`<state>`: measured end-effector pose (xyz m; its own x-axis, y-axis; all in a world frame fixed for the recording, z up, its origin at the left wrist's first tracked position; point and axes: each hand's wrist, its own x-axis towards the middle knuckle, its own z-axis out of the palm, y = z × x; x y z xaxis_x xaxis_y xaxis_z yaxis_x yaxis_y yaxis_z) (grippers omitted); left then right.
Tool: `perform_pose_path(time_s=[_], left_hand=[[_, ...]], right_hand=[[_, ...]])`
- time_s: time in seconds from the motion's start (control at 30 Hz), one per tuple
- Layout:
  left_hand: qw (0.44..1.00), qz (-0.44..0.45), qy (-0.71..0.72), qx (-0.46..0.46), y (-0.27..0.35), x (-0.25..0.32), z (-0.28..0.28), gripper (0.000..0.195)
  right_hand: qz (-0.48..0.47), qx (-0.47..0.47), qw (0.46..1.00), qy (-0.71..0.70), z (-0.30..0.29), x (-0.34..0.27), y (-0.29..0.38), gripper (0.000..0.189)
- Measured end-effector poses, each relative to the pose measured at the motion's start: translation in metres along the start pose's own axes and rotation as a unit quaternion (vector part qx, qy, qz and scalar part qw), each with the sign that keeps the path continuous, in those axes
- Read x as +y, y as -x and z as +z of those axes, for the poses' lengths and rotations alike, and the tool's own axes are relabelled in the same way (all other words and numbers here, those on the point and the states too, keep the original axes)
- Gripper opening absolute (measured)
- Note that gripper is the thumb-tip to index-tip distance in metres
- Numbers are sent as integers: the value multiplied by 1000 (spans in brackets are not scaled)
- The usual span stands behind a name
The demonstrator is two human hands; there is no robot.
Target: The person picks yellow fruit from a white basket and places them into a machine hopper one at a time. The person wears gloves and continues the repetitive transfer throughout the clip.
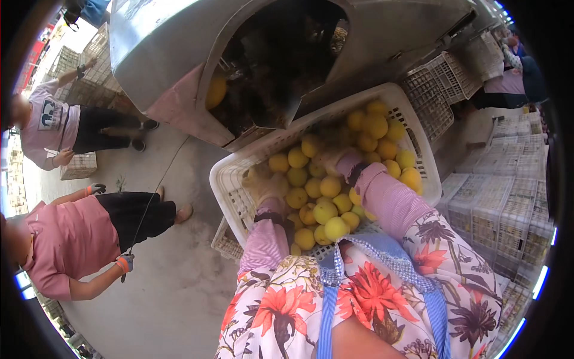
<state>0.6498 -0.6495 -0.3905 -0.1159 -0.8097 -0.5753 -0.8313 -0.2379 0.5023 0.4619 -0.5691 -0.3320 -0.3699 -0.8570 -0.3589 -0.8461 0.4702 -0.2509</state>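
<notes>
Yellow-green round fruits [329,186], which look like peaches or plums, lie in a white plastic crate [224,179] before me. My left hand [267,184], in a pale glove, is down among the fruits at the crate's left end. Near the middle of the far side, my right hand [329,157], gloved too, reaches in among them. Both hands are blurred and their fingertips are partly hidden, so whether either grips a fruit cannot be told. Above the crate's far edge opens the dark mouth of a metal chute [269,80], with a yellow fruit [216,91] at its left side.
A person in a pink top [76,247] stands at left holding a thin rod; another person in a pale shirt [49,121] stands farther off. Lattice crates [430,94] stand at upper right, with stacked crates [502,202] at right. Another crate [226,240] sits low beside mine.
</notes>
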Motion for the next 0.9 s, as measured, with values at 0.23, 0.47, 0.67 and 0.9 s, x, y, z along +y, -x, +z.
perform_pose_path(time_s=[0.23,0.47,0.67,0.9], left_hand=[[999,10,2,34,-26,-19,18,94],[844,-24,531,74,19,18,4,56],[223,-76,833,-501,65,-9,-64,51],[473,221,762,-384,115,14,-93,55]], right_hand=[[52,-21,800,-597,-50,-23,62,69],[-139,379,897,-183,-118,-100,57,73],[-159,457,865,133,-125,-115,-20,59],[-174,452,870,92,-170,-119,-16,70]])
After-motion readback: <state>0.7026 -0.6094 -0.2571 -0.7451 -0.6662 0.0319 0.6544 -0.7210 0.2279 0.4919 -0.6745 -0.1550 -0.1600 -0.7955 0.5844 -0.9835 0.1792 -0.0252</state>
